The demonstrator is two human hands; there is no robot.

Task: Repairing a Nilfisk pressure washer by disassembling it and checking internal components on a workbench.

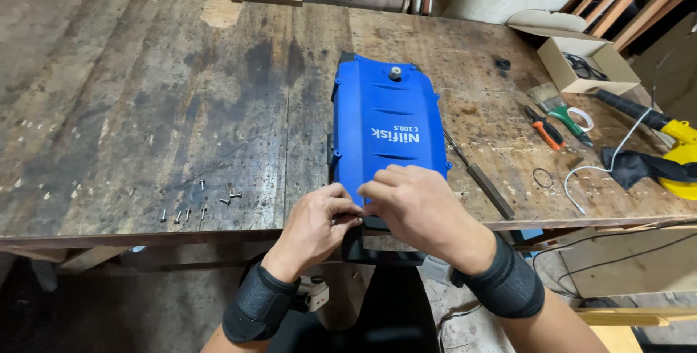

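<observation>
A blue moulded plastic machine housing (388, 131) lies flat on a worn, stained wooden workbench (145, 106), its near end at the bench's front edge. Both hands meet at that near end. The left hand (314, 226) has its fingers curled in and pinched on the housing's lower edge; the right hand (420, 204) lies over the same edge with fingers bent close together, pressing on the blue shell beside the left fingertips. What, if anything, is gripped between the fingers cannot be told. Both wrists wear black bands.

Left of the housing, a scatter of small silver screws (200, 206) lies near the bench's front edge. Right of the housing lie a long dark metal bar (490, 189), orange-handled pliers (544, 131), a green-handled paintbrush (559, 108), and farther off an open cardboard box (584, 59).
</observation>
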